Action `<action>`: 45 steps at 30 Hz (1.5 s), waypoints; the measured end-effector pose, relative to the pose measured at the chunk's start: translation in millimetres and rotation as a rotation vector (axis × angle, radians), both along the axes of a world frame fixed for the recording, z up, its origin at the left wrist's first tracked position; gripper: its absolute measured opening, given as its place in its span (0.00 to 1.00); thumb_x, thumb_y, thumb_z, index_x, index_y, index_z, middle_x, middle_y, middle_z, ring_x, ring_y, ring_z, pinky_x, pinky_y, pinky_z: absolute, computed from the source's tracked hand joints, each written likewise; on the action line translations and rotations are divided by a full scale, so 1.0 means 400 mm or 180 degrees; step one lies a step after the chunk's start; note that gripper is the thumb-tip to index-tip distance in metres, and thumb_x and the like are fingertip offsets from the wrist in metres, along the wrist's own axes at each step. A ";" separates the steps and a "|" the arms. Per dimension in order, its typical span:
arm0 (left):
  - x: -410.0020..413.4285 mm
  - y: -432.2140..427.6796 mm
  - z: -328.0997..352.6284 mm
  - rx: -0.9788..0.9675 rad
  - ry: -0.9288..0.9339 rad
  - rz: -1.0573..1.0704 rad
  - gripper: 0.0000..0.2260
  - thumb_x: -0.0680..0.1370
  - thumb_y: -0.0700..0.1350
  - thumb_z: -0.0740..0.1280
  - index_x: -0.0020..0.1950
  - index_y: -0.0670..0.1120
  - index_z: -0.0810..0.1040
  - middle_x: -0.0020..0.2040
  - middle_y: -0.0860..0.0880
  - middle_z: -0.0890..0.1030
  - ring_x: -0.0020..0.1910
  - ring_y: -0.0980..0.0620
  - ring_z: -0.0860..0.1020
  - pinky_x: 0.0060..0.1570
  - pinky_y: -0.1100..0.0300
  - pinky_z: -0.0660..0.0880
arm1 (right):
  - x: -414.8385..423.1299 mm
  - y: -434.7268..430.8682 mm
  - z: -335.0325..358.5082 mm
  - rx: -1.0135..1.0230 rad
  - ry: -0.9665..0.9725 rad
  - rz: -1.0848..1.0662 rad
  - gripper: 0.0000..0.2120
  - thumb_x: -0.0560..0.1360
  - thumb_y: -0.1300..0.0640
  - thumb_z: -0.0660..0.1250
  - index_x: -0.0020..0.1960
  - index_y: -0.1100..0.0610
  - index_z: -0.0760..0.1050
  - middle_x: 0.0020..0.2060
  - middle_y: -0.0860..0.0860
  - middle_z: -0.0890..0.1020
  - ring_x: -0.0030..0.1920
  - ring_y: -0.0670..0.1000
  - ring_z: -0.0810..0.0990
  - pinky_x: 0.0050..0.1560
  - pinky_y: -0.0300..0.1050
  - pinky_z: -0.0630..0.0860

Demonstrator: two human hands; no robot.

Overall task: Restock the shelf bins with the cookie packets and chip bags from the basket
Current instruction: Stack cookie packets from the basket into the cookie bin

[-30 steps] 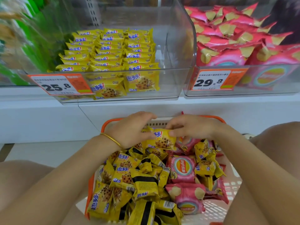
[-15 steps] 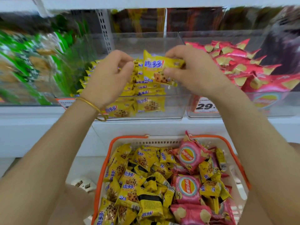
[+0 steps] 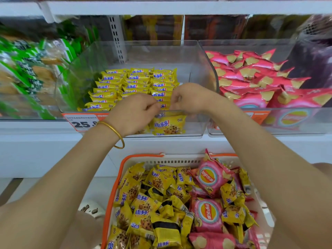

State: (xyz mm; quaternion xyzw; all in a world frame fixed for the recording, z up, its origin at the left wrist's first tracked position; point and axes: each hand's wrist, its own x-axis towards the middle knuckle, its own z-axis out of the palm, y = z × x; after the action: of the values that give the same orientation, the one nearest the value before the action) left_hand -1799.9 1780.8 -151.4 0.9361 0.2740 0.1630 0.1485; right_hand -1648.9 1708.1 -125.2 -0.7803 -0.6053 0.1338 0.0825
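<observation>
Both my hands reach into the front of the clear cookie bin (image 3: 203,58), which holds three neat rows of yellow cookie packets (image 3: 136,81). My left hand (image 3: 133,114) and my right hand (image 3: 190,98) pinch the two ends of one yellow cookie packet (image 3: 164,105) at the front of the right row, just behind the bin's front wall. Below, the orange-rimmed white basket (image 3: 143,156) is heaped with yellow cookie packets (image 3: 143,203) on the left and pink chip bags (image 3: 209,178) on the right.
To the right stands a clear bin (image 3: 305,123) packed with pink chip bags (image 3: 251,72). Green snack bags (image 3: 27,72) fill the bin on the left. Orange price tags (image 3: 80,123) hang on the bin fronts. A white shelf ledge runs under the bins.
Both hands lifted a cookie packet out of the basket, carried it up to the shelf, and have now lowered it into the front of the cookie bin.
</observation>
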 end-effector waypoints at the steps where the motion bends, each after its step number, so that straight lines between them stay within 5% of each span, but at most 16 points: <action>1: -0.002 -0.004 0.001 0.0028 0.0085 0.0007 0.20 0.78 0.55 0.55 0.45 0.42 0.80 0.43 0.45 0.78 0.45 0.45 0.75 0.47 0.49 0.72 | 0.003 -0.002 0.002 -0.0047 -0.0034 -0.0158 0.09 0.77 0.54 0.66 0.47 0.60 0.76 0.44 0.55 0.80 0.47 0.54 0.77 0.41 0.41 0.71; 5: -0.006 -0.011 0.006 0.0023 0.0118 -0.0045 0.25 0.74 0.58 0.49 0.46 0.46 0.81 0.45 0.47 0.79 0.47 0.47 0.75 0.49 0.49 0.72 | 0.004 0.010 0.002 -0.0645 0.0994 -0.0708 0.07 0.79 0.60 0.63 0.44 0.64 0.71 0.30 0.58 0.81 0.39 0.59 0.84 0.42 0.50 0.82; 9: -0.013 -0.007 -0.005 0.0434 0.0223 -0.0087 0.30 0.73 0.62 0.43 0.42 0.47 0.81 0.44 0.48 0.81 0.50 0.46 0.75 0.51 0.49 0.71 | -0.002 0.040 -0.003 -0.0729 0.0722 -0.0584 0.03 0.77 0.61 0.66 0.46 0.61 0.75 0.39 0.51 0.82 0.37 0.48 0.81 0.37 0.36 0.77; 11: -0.012 -0.005 -0.012 0.0602 0.0344 -0.0058 0.34 0.71 0.63 0.39 0.42 0.47 0.81 0.44 0.48 0.80 0.50 0.46 0.74 0.50 0.49 0.71 | 0.002 0.044 -0.009 -0.0744 0.0638 -0.0547 0.07 0.78 0.62 0.63 0.42 0.61 0.72 0.39 0.52 0.81 0.33 0.46 0.80 0.32 0.36 0.75; 13: -0.010 -0.009 -0.013 0.0639 0.0315 -0.0035 0.34 0.71 0.62 0.39 0.42 0.47 0.81 0.44 0.47 0.81 0.50 0.45 0.74 0.51 0.49 0.70 | -0.001 0.027 -0.005 -0.0875 0.0448 -0.0323 0.06 0.79 0.63 0.59 0.50 0.65 0.73 0.46 0.58 0.82 0.41 0.52 0.84 0.42 0.42 0.80; 15: -0.014 -0.022 -0.012 0.0787 -0.0009 -0.0030 0.31 0.74 0.60 0.42 0.43 0.45 0.81 0.44 0.47 0.81 0.49 0.43 0.74 0.50 0.49 0.69 | -0.006 -0.010 0.024 -0.0481 -0.0010 -0.0392 0.08 0.78 0.66 0.58 0.53 0.65 0.75 0.52 0.60 0.81 0.49 0.55 0.81 0.43 0.41 0.76; 17: -0.027 -0.051 -0.014 0.1054 -0.0620 -0.0076 0.23 0.78 0.53 0.50 0.44 0.42 0.81 0.45 0.46 0.81 0.47 0.42 0.75 0.47 0.49 0.69 | -0.010 -0.075 0.062 0.0592 -0.0429 -0.0439 0.09 0.77 0.67 0.59 0.52 0.63 0.76 0.50 0.57 0.81 0.52 0.55 0.79 0.43 0.40 0.71; 20: -0.051 -0.124 -0.049 0.1163 -0.1148 -0.0420 0.13 0.77 0.44 0.58 0.44 0.40 0.80 0.44 0.45 0.81 0.44 0.43 0.76 0.44 0.50 0.69 | -0.029 -0.207 0.075 0.1418 0.0658 -0.0340 0.10 0.74 0.67 0.62 0.42 0.53 0.73 0.35 0.48 0.79 0.38 0.47 0.78 0.41 0.40 0.74; 23: -0.058 -0.164 -0.128 0.0974 -0.0702 -0.0746 0.12 0.76 0.44 0.59 0.43 0.42 0.81 0.43 0.47 0.81 0.43 0.44 0.77 0.43 0.52 0.73 | -0.038 -0.256 -0.058 0.0719 0.1132 -0.0152 0.11 0.73 0.69 0.62 0.42 0.54 0.76 0.33 0.49 0.78 0.38 0.51 0.78 0.40 0.40 0.74; 26: -0.050 -0.157 -0.192 0.0471 -0.0134 -0.0687 0.15 0.75 0.48 0.56 0.44 0.46 0.81 0.43 0.51 0.81 0.45 0.47 0.77 0.44 0.56 0.74 | -0.029 -0.221 -0.298 -0.0430 0.0432 0.0034 0.09 0.75 0.66 0.61 0.52 0.59 0.77 0.45 0.52 0.80 0.50 0.53 0.77 0.49 0.42 0.71; 29: -0.042 -0.144 -0.235 0.0278 0.0129 -0.0567 0.17 0.74 0.50 0.54 0.46 0.47 0.82 0.44 0.51 0.81 0.47 0.48 0.77 0.40 0.59 0.70 | -0.038 -0.189 -0.513 -0.0866 -0.0140 0.0052 0.12 0.75 0.65 0.62 0.58 0.60 0.73 0.56 0.56 0.78 0.57 0.57 0.77 0.52 0.48 0.76; 34: -0.040 -0.127 -0.282 0.0194 0.0292 -0.0424 0.13 0.76 0.46 0.58 0.49 0.46 0.82 0.47 0.50 0.81 0.49 0.49 0.76 0.40 0.59 0.70 | -0.063 -0.171 -0.665 -0.0943 -0.1018 0.0117 0.15 0.75 0.57 0.65 0.61 0.58 0.73 0.58 0.54 0.77 0.62 0.57 0.70 0.54 0.50 0.72; 36: -0.037 -0.129 -0.295 0.0127 0.0359 -0.0402 0.10 0.78 0.44 0.61 0.50 0.47 0.81 0.47 0.50 0.80 0.49 0.49 0.75 0.41 0.55 0.74 | -0.064 -0.174 -0.668 -0.0688 -0.1216 0.0175 0.09 0.67 0.59 0.74 0.47 0.56 0.80 0.45 0.52 0.82 0.52 0.55 0.77 0.45 0.49 0.74; 39: -0.028 -0.133 -0.308 -0.0014 0.0591 -0.0317 0.09 0.79 0.45 0.60 0.49 0.49 0.80 0.47 0.51 0.78 0.49 0.52 0.75 0.43 0.55 0.74 | -0.046 -0.184 -0.656 -0.0171 -0.1318 0.0314 0.13 0.49 0.59 0.81 0.27 0.53 0.78 0.25 0.48 0.79 0.34 0.53 0.78 0.32 0.44 0.74; 41: -0.021 -0.141 -0.307 -0.0205 0.0729 -0.0255 0.08 0.79 0.45 0.60 0.49 0.49 0.79 0.48 0.51 0.79 0.50 0.52 0.77 0.43 0.58 0.73 | -0.038 -0.195 -0.614 0.0056 -0.1106 0.0292 0.10 0.53 0.59 0.79 0.26 0.54 0.77 0.26 0.49 0.79 0.34 0.54 0.79 0.31 0.44 0.73; 45: -0.007 -0.165 -0.289 -0.1091 0.0968 0.0031 0.10 0.80 0.48 0.60 0.60 0.49 0.74 0.53 0.50 0.80 0.43 0.55 0.78 0.36 0.73 0.71 | -0.035 -0.216 -0.507 0.0375 0.0280 -0.0575 0.08 0.71 0.60 0.64 0.34 0.56 0.70 0.32 0.53 0.76 0.37 0.55 0.76 0.32 0.45 0.67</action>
State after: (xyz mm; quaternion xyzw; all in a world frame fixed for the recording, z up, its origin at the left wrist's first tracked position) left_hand -1802.5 1714.6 -266.9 0.9097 0.3214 -0.0283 0.2616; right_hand -1662.9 1621.7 -327.9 -0.8188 -0.5352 0.1241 0.1664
